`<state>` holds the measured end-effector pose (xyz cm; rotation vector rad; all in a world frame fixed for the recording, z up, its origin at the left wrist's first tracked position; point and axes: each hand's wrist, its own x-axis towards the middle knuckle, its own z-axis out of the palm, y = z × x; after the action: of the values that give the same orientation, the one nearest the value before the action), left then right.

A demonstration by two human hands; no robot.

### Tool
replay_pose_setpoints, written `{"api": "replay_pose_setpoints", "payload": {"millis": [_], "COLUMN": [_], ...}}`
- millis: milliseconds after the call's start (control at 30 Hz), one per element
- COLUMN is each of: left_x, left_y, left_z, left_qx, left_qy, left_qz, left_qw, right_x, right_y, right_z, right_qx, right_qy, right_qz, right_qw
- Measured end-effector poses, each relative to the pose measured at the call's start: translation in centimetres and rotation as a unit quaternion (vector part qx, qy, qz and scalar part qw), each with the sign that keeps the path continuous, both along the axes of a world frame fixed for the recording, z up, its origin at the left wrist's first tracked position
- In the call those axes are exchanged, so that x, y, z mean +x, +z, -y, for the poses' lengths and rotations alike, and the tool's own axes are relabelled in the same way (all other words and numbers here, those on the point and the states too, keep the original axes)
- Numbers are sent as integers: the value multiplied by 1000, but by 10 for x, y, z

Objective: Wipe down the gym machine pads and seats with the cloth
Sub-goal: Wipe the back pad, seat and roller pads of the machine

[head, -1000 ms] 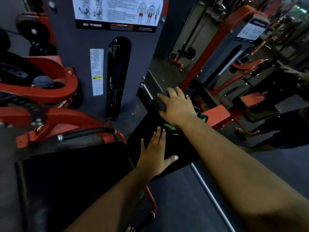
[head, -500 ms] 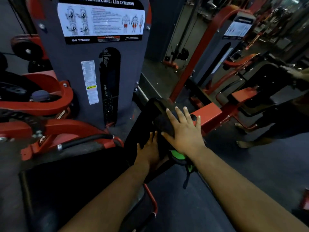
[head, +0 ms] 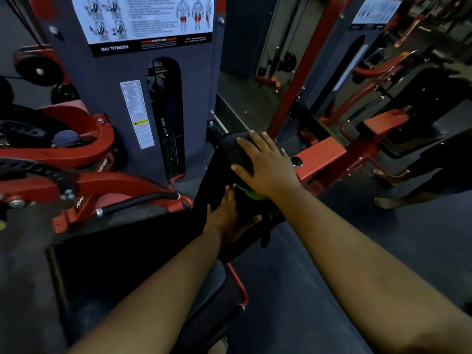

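Observation:
A black backrest pad (head: 212,185) of a seated leg machine stands tilted in the middle of the view. My right hand (head: 265,166) lies flat near its top with straight fingers, pressing a dark cloth with a green patch (head: 251,194) against the pad. My left hand (head: 227,215) rests flat on the pad's lower part, fingers straight, just below the cloth. The black seat pad (head: 122,267) lies below left, under my left forearm.
The grey weight-stack tower (head: 163,93) with instruction labels stands behind the pad. Red frame arms and a black handle (head: 138,200) lie at the left. Another red machine (head: 324,154) is at the right. A person's bare feet (head: 388,200) stand on the dark floor at right.
My right hand with the cloth slid down the pad and then back up toward its top. My left hand stayed flat on the lower pad. The view shifted slightly.

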<state>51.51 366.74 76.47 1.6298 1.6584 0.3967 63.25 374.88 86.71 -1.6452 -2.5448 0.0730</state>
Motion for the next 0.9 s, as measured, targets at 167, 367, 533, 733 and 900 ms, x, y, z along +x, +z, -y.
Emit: {"api": "replay_pose_setpoints", "payload": {"millis": [167, 367, 533, 733, 900], "left_x": [1, -5, -12, -10, 2], "left_y": [5, 1, -23, -72, -109], "left_z": [-2, 13, 38, 82, 99], "left_qx": [-44, -11, -16, -100, -96], "left_qy": [-11, -29, -71, -55, -32], "left_qz": [-35, -49, -101, -106, -56], "left_qw": [998, 998, 992, 988, 993], "right_x": [54, 91, 113, 95, 76], "right_y": [-29, -76, -96, -87, -119], "right_z": [60, 106, 96, 82, 83], "right_qx": [37, 174, 256, 255, 212], "right_qy": [29, 42, 232, 357, 422], "right_qz": [-1, -1, 247, 435, 498], "right_qw": [999, 984, 905, 786, 728]}}
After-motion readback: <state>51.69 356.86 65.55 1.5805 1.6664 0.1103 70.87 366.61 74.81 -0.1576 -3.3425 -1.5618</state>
